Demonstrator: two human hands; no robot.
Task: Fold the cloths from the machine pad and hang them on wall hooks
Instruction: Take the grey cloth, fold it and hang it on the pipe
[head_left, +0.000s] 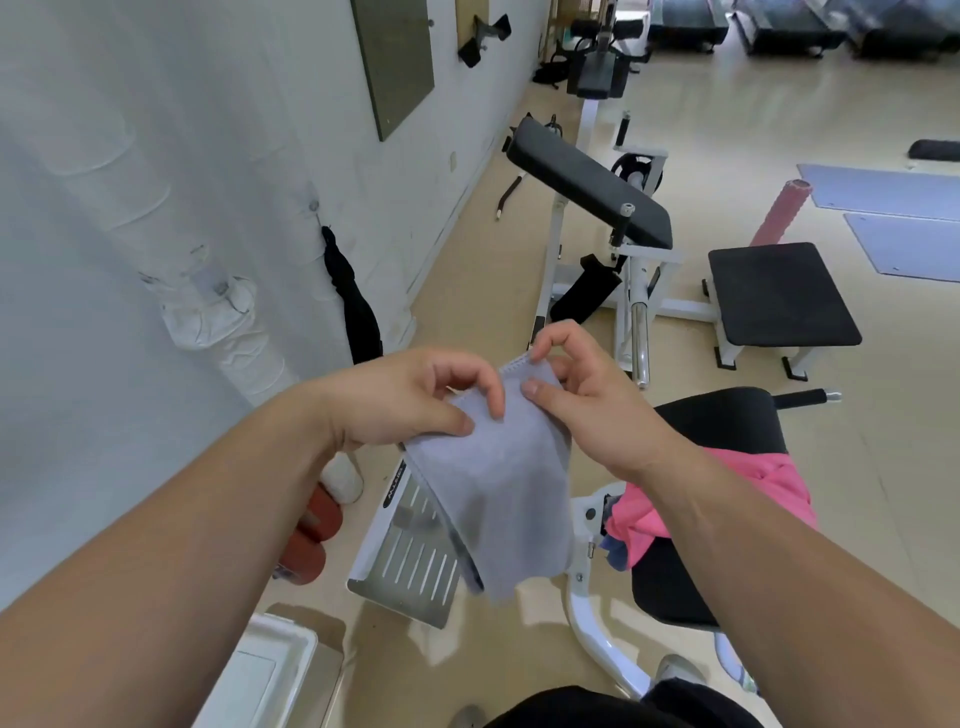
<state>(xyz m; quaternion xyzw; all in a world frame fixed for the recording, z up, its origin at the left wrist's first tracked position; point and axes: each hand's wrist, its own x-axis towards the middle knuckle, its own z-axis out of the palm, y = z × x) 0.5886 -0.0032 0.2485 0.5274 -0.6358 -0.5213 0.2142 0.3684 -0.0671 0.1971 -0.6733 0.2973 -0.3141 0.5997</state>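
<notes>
The left hand (410, 400) and right hand (587, 395) pinch the top of the grey cloth (504, 493). It hangs toward 6 o'clock. A wall hook (313, 204), I think, is at 10 o'clock, nearer the left hand.

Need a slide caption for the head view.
Left hand and right hand pinch the top of a grey cloth; a pink cloth lies on the machine pad.

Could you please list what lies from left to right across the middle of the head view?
Hanging black cloth → left hand → grey cloth → right hand → pink cloth.
</notes>
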